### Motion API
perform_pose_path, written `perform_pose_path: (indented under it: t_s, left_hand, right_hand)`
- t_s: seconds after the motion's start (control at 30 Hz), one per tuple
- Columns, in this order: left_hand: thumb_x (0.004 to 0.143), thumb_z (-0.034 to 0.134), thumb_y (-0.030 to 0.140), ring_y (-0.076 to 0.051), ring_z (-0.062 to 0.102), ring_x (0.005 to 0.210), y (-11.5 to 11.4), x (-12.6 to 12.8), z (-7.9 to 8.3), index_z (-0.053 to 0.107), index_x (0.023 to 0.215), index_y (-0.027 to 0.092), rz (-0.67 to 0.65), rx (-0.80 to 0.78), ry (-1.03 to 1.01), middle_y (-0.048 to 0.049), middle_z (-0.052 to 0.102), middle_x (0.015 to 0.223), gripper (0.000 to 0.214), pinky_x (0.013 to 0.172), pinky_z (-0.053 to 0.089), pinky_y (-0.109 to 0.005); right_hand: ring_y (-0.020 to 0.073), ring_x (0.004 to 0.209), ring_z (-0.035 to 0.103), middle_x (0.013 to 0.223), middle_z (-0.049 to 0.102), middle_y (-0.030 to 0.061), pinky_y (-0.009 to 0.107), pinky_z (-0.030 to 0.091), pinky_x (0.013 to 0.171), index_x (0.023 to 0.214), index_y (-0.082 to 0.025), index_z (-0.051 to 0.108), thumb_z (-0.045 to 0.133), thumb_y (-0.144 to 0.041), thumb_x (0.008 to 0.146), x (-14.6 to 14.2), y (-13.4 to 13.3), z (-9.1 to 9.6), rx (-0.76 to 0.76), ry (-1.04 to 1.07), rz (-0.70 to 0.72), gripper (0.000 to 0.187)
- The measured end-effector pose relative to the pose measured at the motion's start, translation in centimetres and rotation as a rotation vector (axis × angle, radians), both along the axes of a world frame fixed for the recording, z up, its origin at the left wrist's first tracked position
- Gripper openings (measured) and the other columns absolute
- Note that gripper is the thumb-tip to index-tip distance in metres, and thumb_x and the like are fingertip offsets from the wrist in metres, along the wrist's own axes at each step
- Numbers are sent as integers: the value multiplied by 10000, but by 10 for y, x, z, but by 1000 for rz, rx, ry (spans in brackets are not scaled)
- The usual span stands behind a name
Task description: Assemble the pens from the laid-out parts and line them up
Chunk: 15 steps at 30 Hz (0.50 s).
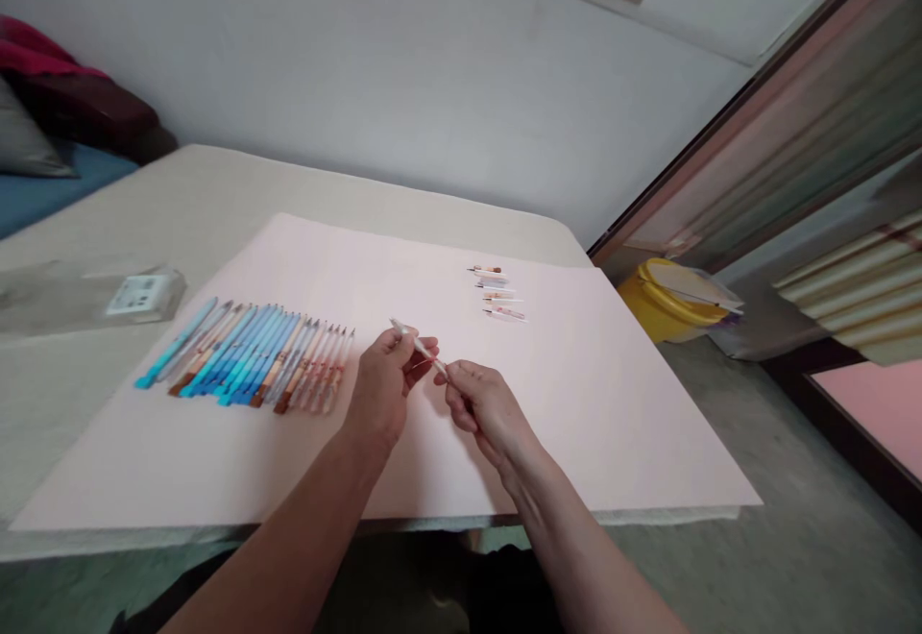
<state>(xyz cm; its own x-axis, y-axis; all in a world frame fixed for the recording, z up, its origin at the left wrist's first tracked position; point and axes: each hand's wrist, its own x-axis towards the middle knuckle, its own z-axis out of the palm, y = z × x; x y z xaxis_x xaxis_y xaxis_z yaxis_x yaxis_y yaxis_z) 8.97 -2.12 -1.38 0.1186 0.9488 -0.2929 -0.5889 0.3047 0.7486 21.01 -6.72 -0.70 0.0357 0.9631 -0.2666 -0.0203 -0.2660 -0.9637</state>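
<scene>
Both of my hands hold one slim white pen (416, 340) above the pink sheet, tilted with its upper end toward the far left. My left hand (389, 365) pinches the barrel between thumb and fingers. Fingers of my right hand (475, 399) are closed around the lower right end, hiding that tip. To the left lies a row of several pens (252, 351), blue, brown and pinkish clear, side by side. Farther off on the right, several short pen parts with dark tips (497, 293) lie in a small column.
A pink sheet (576, 423) covers much of the pale table (375, 184). At the left lies a clear plastic bag (64, 298) with a white label. A yellow bucket (659, 303) stands on the floor beyond the table's right edge. The wall rises behind.
</scene>
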Motion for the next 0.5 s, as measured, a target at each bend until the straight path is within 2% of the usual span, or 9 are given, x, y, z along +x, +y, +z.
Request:
perform_pose_path:
  t_s: [0.1, 0.2, 0.3, 0.4, 0.5]
  left_hand:
    - [753, 614, 256, -184, 627, 809, -1, 1, 2, 590, 854, 144, -26, -27, -41, -104, 674, 848, 153, 713, 480, -312]
    - [736, 643, 309, -158, 606, 788, -1, 1, 4, 590, 827, 151, -32, -31, -55, -74, 653, 846, 190, 701, 466, -290]
    - [705, 679, 351, -96, 543, 668, 0, 1, 2, 576, 730, 159, 9, -16, 10, -4, 590, 732, 219, 659, 436, -242]
    - [669, 709, 299, -70, 498, 601, 2, 0, -2, 577, 693, 153, 47, -39, 52, 21, 548, 667, 199, 640, 414, -223]
    - [664, 686, 211, -99, 554, 676, 4, -1, -3, 611, 803, 148, 69, -41, 21, -14, 600, 726, 170, 698, 431, -252]
  right_hand:
    - [42, 343, 223, 451, 399, -71, 216, 114, 369, 747, -147, 557, 511, -431, 805, 0, 1, 0, -33, 121, -45, 294]
    - [37, 340, 237, 443, 406, -74, 209, 118, 365, 738, -146, 569, 533, -425, 795, 0, 1, -2, -15, 73, -70, 286]
    - [39, 340, 249, 435, 404, -76, 208, 135, 363, 723, -151, 569, 525, -422, 804, -2, 1, -2, -6, 39, -65, 286]
    - [42, 342, 246, 427, 395, -77, 210, 136, 363, 715, -153, 563, 522, -417, 802, -5, 0, -2, -20, 62, -55, 281]
    - [43, 338, 230, 419, 390, -80, 213, 119, 360, 715, -154, 559, 519, -412, 798, -6, 0, -2, -38, 91, -64, 275]
